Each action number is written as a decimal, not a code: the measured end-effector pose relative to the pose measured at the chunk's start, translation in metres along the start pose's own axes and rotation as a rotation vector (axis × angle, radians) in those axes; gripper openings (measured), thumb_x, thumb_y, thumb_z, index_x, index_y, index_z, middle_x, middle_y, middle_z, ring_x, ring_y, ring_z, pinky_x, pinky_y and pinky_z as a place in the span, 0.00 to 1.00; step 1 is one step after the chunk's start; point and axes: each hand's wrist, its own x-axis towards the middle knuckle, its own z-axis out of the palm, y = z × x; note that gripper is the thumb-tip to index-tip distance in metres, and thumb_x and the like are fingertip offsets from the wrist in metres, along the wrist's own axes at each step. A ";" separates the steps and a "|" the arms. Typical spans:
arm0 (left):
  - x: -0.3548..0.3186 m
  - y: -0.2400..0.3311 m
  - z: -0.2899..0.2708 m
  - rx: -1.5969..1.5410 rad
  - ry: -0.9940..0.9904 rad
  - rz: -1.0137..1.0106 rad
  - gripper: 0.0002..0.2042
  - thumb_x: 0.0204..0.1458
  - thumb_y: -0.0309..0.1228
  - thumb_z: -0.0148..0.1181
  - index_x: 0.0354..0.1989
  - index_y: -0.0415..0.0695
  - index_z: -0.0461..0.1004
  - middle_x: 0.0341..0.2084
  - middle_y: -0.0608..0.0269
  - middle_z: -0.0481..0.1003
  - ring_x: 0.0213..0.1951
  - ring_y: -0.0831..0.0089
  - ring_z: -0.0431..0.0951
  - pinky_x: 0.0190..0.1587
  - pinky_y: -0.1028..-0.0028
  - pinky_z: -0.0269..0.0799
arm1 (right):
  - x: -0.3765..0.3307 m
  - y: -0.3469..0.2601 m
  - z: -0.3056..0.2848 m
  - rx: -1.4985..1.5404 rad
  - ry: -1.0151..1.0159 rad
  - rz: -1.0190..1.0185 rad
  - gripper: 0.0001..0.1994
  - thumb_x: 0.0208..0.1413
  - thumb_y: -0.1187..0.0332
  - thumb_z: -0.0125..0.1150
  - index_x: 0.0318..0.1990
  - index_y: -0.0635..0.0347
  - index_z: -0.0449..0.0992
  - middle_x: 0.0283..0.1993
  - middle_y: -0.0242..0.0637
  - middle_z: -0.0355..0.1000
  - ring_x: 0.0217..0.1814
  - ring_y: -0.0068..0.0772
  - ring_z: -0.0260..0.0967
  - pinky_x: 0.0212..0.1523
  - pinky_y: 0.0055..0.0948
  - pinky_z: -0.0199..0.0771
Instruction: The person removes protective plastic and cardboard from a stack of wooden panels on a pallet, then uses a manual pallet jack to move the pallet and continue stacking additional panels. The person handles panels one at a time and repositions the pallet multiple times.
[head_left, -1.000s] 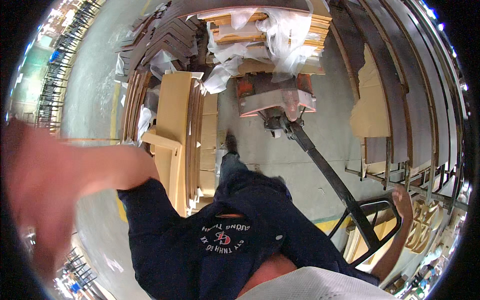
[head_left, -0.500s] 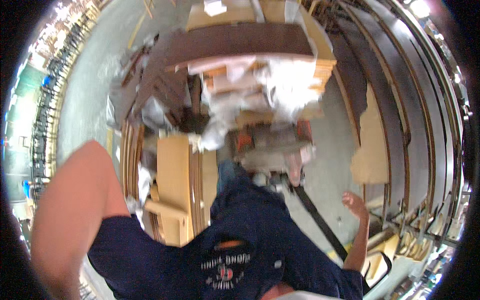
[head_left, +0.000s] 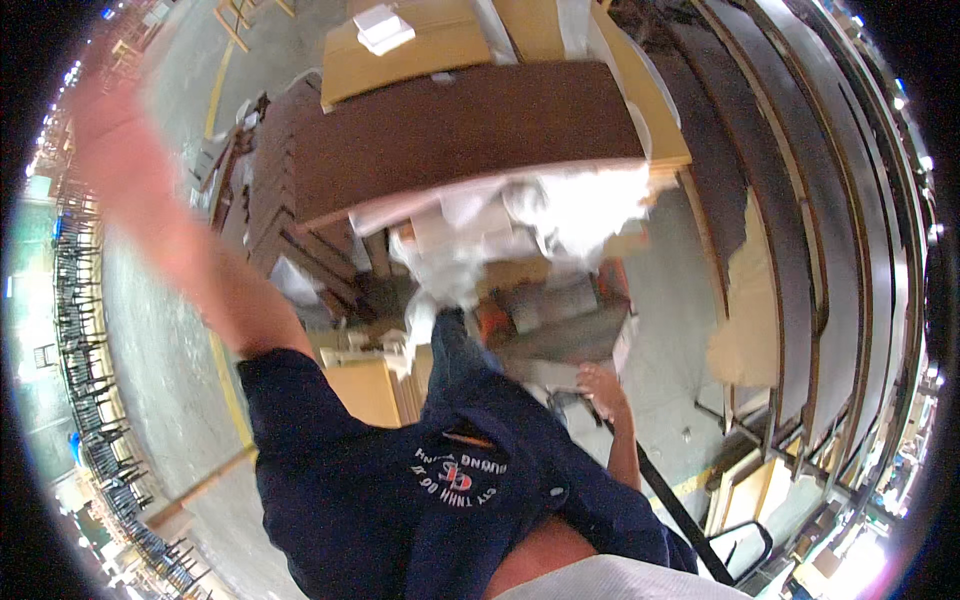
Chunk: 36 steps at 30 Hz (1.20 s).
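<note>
My left arm is stretched out to the far left. My left hand point(head_left: 115, 125) is smeared by motion, so its fingers cannot be told apart, and I see nothing in it. In front of my body, my right hand point(head_left: 600, 388) hangs with its fingers loosely apart and holds nothing visible. It is nearest to a low piece of equipment with red parts and a long black bar point(head_left: 672, 505), which runs back past my right side; I cannot tell if they touch. Ahead lies a dark brown board point(head_left: 470, 130) over a stack padded with crumpled white wrapping point(head_left: 560, 215).
Tan panels point(head_left: 410, 55) with a small white box point(head_left: 383, 28) lie beyond the brown board. Dark boards point(head_left: 300, 180) are piled to the left, and tan boards point(head_left: 365, 392) stand near my leg. Long brown panels point(head_left: 790, 200) line the right, beside torn cardboard point(head_left: 745, 320).
My left arm has swung from bent to stretched out, up and to the left. My right hand has moved left, toward the middle. The view has shifted, and the brown board shows more fully.
</note>
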 end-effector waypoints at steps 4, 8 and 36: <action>-0.171 -0.236 0.140 -0.114 -0.297 -1.092 0.18 0.49 0.35 0.57 0.49 0.43 0.73 0.43 0.61 0.76 0.44 0.66 0.76 0.46 0.70 0.69 | 0.111 -0.075 0.073 -0.165 0.072 0.124 0.17 0.55 0.67 0.57 0.52 0.57 0.70 0.45 0.36 0.73 0.43 0.26 0.71 0.39 0.26 0.72; -0.298 -0.371 0.219 -0.006 -0.399 -1.294 0.21 0.45 0.41 0.61 0.47 0.44 0.73 0.43 0.48 0.75 0.45 0.56 0.76 0.48 0.67 0.69 | 0.193 -0.158 0.124 -0.206 0.150 0.012 0.17 0.58 0.64 0.56 0.52 0.60 0.70 0.43 0.35 0.73 0.42 0.26 0.72 0.39 0.25 0.72; -0.369 -0.506 0.455 -0.174 -0.649 -1.357 0.43 0.20 0.47 0.72 0.50 0.38 0.70 0.41 0.48 0.76 0.45 0.60 0.77 0.48 0.66 0.71 | 0.270 -0.211 0.139 -0.046 0.396 0.114 0.23 0.56 0.64 0.58 0.57 0.60 0.62 0.41 0.41 0.73 0.38 0.29 0.74 0.34 0.26 0.76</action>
